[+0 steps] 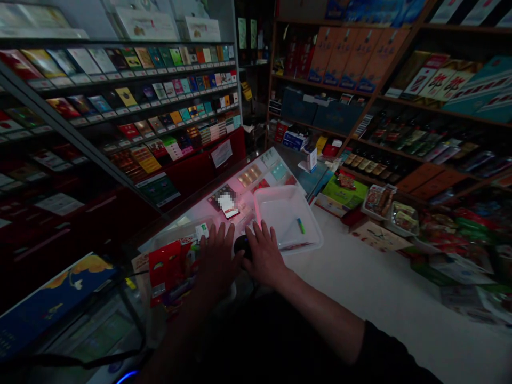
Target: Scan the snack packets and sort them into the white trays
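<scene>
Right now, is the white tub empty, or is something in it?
Not empty: a small green item lies in the tub, to the right of the right hand.

From the head, 1 camera looks forward and down at nearby hands (267,260).

The right hand (264,260) hides part of a round black thing (240,243), so its whole shape does not show. The left hand (216,261) covers some of the tub (180,224) and what is in it. Blurry squares cover part of the bright screen (229,207). The left edge cuts off the blue box (60,298), and the bottom edge cuts off a blue light (127,376). The words on the little packs (159,90) are too small to read.
</scene>
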Demonstrator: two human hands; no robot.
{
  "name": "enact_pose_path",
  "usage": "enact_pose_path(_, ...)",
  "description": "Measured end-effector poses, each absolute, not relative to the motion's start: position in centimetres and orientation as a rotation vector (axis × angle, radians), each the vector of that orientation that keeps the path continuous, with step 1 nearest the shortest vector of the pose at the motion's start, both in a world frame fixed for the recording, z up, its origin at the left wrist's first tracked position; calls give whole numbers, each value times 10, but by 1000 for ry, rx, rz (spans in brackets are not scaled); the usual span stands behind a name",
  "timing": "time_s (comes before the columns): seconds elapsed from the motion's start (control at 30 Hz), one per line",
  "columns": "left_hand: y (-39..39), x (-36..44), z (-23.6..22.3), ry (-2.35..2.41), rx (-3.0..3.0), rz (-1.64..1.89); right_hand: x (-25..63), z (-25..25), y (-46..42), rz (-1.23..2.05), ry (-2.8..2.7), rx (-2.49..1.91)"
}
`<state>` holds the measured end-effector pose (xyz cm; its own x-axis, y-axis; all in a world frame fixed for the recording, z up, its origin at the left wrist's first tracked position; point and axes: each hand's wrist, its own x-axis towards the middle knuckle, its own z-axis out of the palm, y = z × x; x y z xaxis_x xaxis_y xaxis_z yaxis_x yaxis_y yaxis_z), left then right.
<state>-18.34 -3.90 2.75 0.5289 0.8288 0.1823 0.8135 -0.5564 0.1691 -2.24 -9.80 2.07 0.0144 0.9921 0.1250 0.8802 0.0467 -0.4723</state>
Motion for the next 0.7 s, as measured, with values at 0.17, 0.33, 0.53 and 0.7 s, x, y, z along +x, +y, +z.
enact_pose_path(0.17, -40, -140, 32, 1269, 2740, 379, 15, 16, -104, 319, -1805, -2002)
enact_pose_path(0.33, -46, -102, 28, 1067, 2771, 342, 54, 4, -116, 279, -1719, -2139)
enact_pose_path(0.53, -57, -75, 9, 837, 2799, 283, 93, -3, -138, 259, -1662, -2300)
enact_pose_path(0.7, -67, -63, -2, 679, 2766, 149, 120, -2, -158, 251, -1661, -2388)
